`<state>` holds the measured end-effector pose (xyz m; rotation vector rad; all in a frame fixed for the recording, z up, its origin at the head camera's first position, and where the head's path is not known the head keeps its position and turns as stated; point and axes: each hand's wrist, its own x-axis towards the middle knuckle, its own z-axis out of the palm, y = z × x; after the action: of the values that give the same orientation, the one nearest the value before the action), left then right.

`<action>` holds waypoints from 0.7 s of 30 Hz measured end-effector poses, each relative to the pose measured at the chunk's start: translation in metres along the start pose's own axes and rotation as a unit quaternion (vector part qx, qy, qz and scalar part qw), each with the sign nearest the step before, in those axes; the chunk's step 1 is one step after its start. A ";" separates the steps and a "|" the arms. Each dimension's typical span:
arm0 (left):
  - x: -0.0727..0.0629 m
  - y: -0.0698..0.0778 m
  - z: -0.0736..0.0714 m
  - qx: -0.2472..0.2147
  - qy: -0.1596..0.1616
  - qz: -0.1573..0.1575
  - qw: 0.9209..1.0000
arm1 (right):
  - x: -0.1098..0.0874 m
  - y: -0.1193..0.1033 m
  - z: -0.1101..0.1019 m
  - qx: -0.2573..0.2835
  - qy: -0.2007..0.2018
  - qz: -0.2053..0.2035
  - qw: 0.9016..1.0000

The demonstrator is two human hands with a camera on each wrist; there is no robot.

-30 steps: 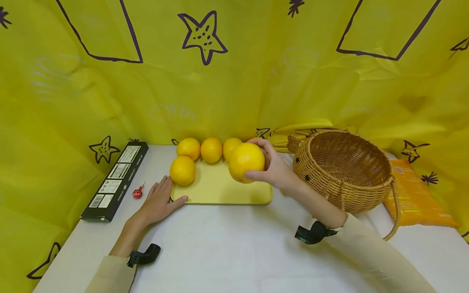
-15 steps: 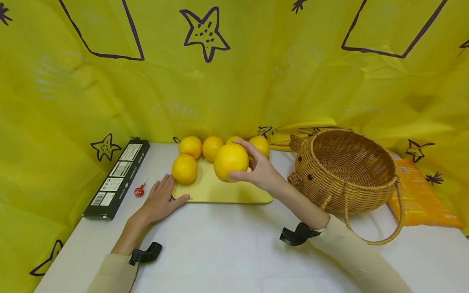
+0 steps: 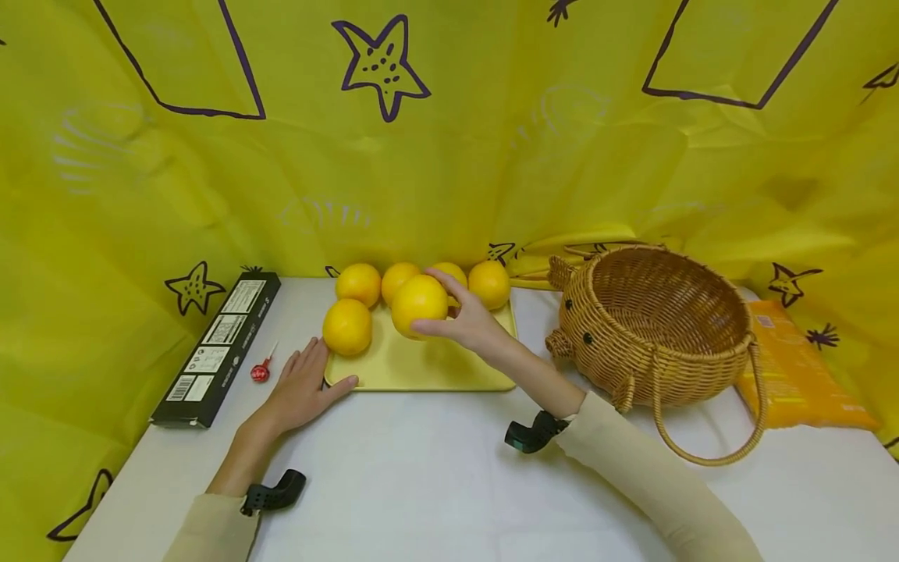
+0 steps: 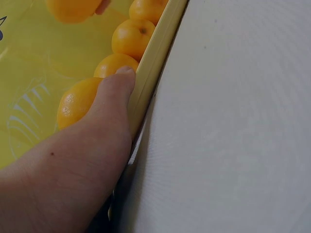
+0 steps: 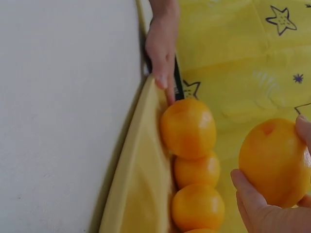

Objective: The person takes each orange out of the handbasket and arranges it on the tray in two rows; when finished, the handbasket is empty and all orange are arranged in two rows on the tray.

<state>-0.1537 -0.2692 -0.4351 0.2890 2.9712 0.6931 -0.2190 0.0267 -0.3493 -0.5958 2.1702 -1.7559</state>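
Note:
My right hand (image 3: pixel 469 318) grips an orange (image 3: pixel 419 303) between thumb and fingers, raised above the pale yellow tray (image 3: pixel 449 371). In the right wrist view, the held orange (image 5: pixel 272 162) shows apart from the row on the tray. Several more oranges sit along the tray's back and left side, among them a front-left orange (image 3: pixel 347 326) and a far-right orange (image 3: pixel 489 284). My left hand (image 3: pixel 300 389) rests at the tray's left front corner, its fingers extended along the left side. In the left wrist view, the thumb (image 4: pixel 114 90) lies on the tray's rim.
A wicker basket (image 3: pixel 632 367) with an animal face stands right of the tray, its handle hanging forward. Behind it lies an orange packet (image 3: pixel 801 375). On the left are a black box (image 3: pixel 218 351) and a red lollipop (image 3: pixel 261 371). Yellow patterned cloth (image 3: pixel 449 172) hangs behind.
My right hand has carried the orange leftward over the tray, uncovering the far-right orange. The basket's handle now hangs farther forward and left. My left hand stays at the tray corner.

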 end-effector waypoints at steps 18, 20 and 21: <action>0.001 0.003 0.001 -0.007 0.000 -0.002 1.000 | 0.040 0.028 0.028 -0.111 -0.016 0.022 0.993; 0.001 0.002 -0.001 -0.007 0.003 -0.003 1.000 | 0.042 0.029 0.030 -0.125 -0.020 0.021 0.992; 0.000 0.001 -0.001 -0.006 0.002 -0.004 1.000 | 0.042 0.029 0.031 -0.130 -0.022 0.023 0.991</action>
<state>-0.1537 -0.2686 -0.4333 0.2752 2.9692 0.7107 -0.2453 -0.0157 -0.3829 -0.6331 2.3801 -1.4326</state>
